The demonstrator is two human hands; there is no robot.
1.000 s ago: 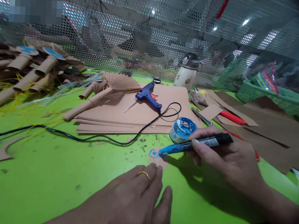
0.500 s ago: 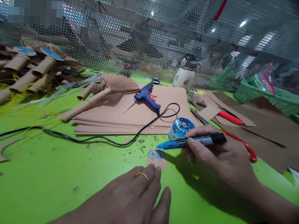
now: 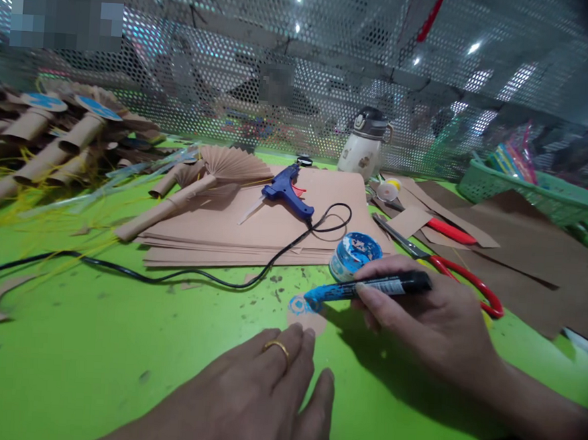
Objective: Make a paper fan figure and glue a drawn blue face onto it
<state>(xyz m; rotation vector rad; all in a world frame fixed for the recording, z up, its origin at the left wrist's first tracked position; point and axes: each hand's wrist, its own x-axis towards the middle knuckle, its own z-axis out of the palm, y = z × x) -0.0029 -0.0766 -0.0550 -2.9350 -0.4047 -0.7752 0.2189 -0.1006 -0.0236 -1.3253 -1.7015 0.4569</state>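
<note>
Since half a second ago the blue-smeared marker [image 3: 364,289] has dipped back down, its tip again on the small paper cutout [image 3: 307,316]. The right hand [image 3: 427,321] grips the marker. The left hand [image 3: 263,397] lies flat and loose, fingertips pinning the cutout at its six o'clock edge. The paint pot [image 3: 355,255] stands at the cutout's one o'clock.

Right hand [image 3: 432,321] holds marker [image 3: 364,289] on cardboard disc [image 3: 308,319].
</note>
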